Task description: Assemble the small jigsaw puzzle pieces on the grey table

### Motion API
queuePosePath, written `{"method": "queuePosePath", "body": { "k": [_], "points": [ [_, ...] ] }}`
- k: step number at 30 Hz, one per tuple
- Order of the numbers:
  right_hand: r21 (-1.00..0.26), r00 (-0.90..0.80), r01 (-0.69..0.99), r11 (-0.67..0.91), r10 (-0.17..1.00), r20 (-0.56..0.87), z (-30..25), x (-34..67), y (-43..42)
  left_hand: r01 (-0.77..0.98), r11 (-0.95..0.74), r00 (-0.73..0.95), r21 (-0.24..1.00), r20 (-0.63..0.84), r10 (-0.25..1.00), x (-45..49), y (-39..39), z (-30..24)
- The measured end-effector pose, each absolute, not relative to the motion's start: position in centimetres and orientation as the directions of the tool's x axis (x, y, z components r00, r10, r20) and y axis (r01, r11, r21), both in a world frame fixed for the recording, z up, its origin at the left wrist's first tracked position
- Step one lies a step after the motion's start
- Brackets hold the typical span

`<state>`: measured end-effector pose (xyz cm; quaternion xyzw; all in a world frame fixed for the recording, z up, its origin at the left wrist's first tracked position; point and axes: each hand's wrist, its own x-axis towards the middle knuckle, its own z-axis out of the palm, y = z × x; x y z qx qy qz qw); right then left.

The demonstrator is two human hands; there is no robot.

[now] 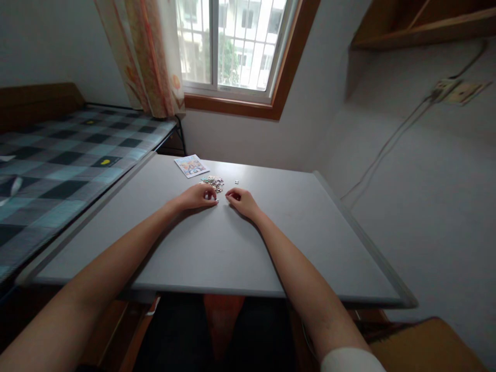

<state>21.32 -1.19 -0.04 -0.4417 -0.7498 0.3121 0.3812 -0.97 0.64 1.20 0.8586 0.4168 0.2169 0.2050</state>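
A small heap of jigsaw puzzle pieces (214,182) lies on the grey-white table (248,248), towards its far side. My left hand (197,196) rests against the near left of the heap, thumb and fingers curled round to a pinch. A tiny pale puzzle piece shows at its fingertips. Just right of the heap, my right hand (243,201) is closed in a pinch, its fingertips pointing at the left hand with a narrow gap between. Whatever those fingertips hold is too small to make out. One loose puzzle piece (236,182) lies beyond the right hand.
Behind the heap lies a printed picture card (191,166). A bed with a checked cover (116,139) runs along the table's left side. Past the table's far edge are a window (232,46) and a curtain (155,62). Cables (399,129) hang down the right wall.
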Motion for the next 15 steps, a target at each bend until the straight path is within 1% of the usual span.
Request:
{"method": "queuePosePath", "body": {
  "k": [7, 15],
  "points": [
    [-0.801, -0.315, 0.427, 0.42, 0.899, 0.304, 0.05, 21.29, -1.28, 0.616, -0.561, 0.536, 0.553, 0.227, 0.813, -0.87, 0.5, 1.37],
    [-0.804, -0.322, 0.425, 0.415, 0.9, 0.295, 0.3, 21.3, -1.48, 0.631, -0.544, 0.532, 0.553, 0.202, 0.822, -0.85, 0.85, 0.81]
  ]
}}
